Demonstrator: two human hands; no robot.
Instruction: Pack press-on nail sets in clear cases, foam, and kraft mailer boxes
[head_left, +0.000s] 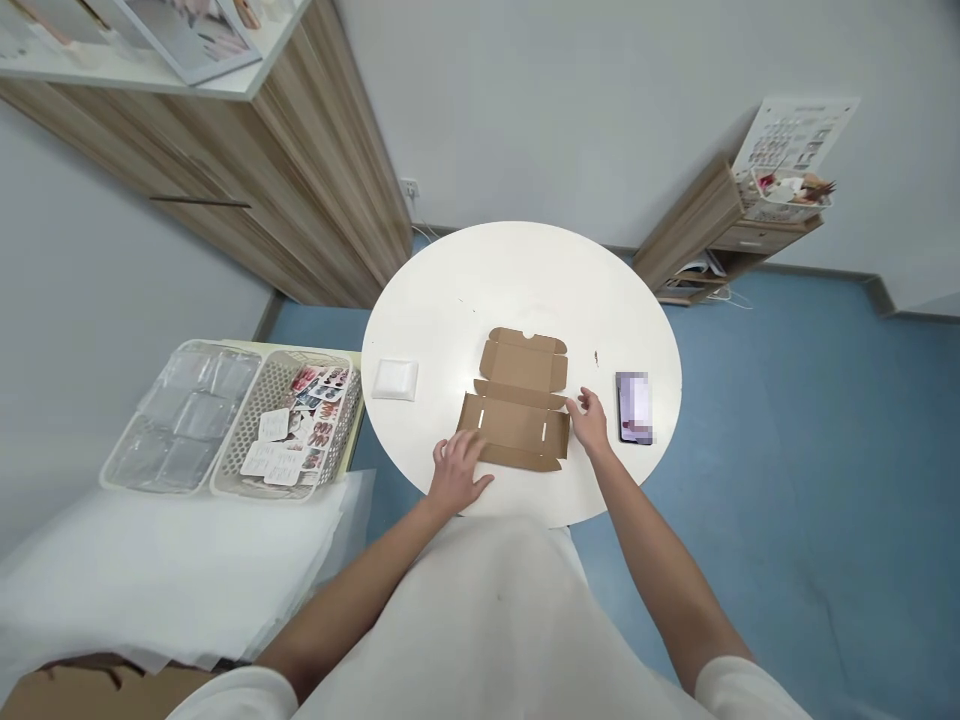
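A flat brown cardboard box blank lies unfolded near the front of the round white table, flaps spread, lid part pointing away from the person.

Left hand rests at the blank's near-left corner, fingers spread and laid flat, tips on or just at the cardboard edge — not pinching anything. Right hand sits at the blank's right side flap, fingers loosely spread, tips touching the flap edge; nothing gripped as far as can be seen.

Around it, on the table:
- a phone lies flat just right of the right hand, screen up, close to the table rim. It's the nearest thing to that hand besides the cardboard.
- a small white square packet lies to the left, well apart from the blank.
- a tiny dark speck near the blank's upper right; too small to tell what.

The table's far half holds nothing that crowds the blank's lid end.

Off the table, left side: two white mesh baskets on a low surface — one basket w/ printed cards and sheets of press-on nails, the other basket w/ clear plastic bags. In front of those, a stack of white sheet material.

Bkgd: a wood cabinet upper left, a low wood shelf unit upper right w/ a small tray of bits on top, blue floor.
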